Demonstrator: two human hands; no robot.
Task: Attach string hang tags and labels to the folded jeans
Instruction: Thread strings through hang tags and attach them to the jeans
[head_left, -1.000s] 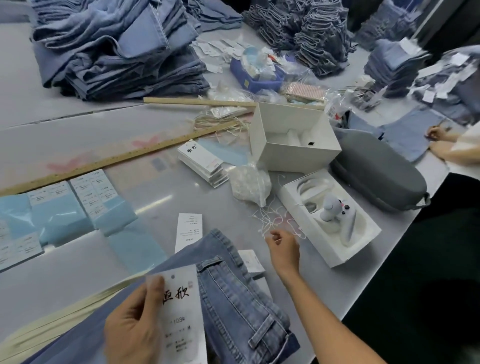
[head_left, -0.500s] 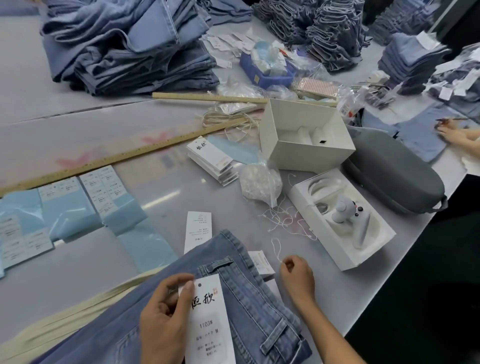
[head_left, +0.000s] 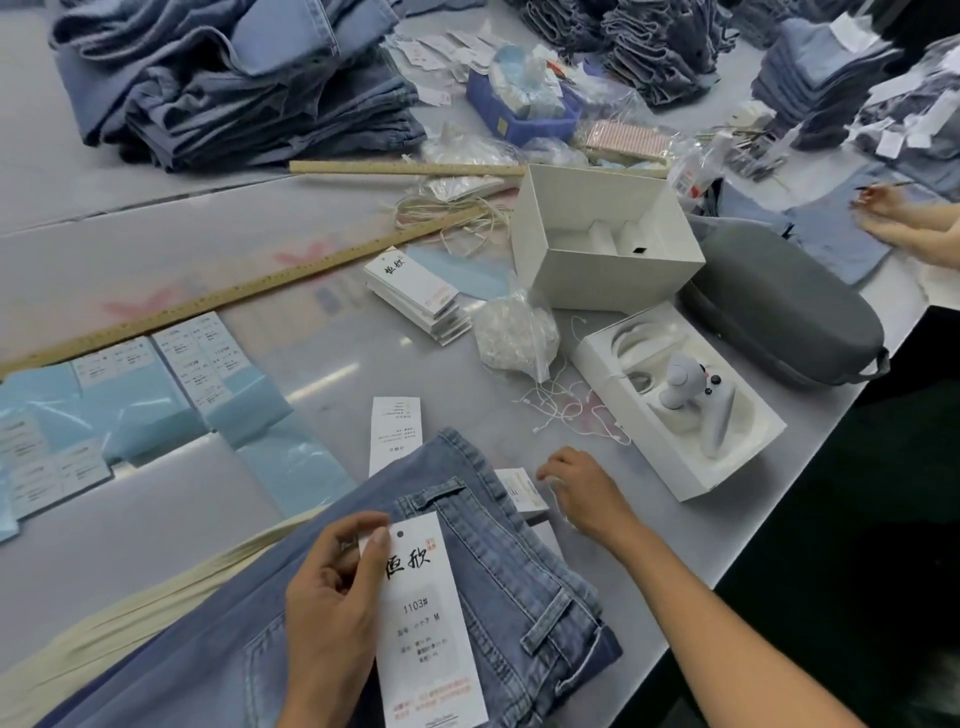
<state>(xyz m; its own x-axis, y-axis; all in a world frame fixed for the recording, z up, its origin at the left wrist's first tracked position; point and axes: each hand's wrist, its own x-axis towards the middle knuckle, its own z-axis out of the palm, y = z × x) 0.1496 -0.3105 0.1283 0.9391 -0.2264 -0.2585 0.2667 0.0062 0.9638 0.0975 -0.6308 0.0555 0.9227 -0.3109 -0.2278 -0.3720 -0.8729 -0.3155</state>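
At the near edge of the table (head_left: 156, 519), the left hand (head_left: 332, 597) pinches a white hang tag (head_left: 426, 623) by its upper left corner, thumb on the printed face, the tag lying over the folded jeans (head_left: 519, 587) just beside the belt loop (head_left: 431, 496). The punched hole near the tag's top sits clear of the thumb; if the thumb slides over it, a string would have nowhere to pass.

Just to the right, the right hand (head_left: 582, 493) hangs low over the table with fingers curled at a thin white string, apparently nipping it, though the thread is too fine to tell whether it is truly caught. A small label (head_left: 522, 491) lies between that hand and the jeans, and could be knocked off the pile or dragged along by the wrist.

Further out, loose strings (head_left: 566, 410) lie tangled beside a clear bag (head_left: 514, 332); pulling one may bring several together. A second tag (head_left: 395, 431) is tucked partly under the denim and risks being forgotten.

Beyond, the tag stack (head_left: 415, 291) and an open white box (head_left: 602, 244) sit within reach.
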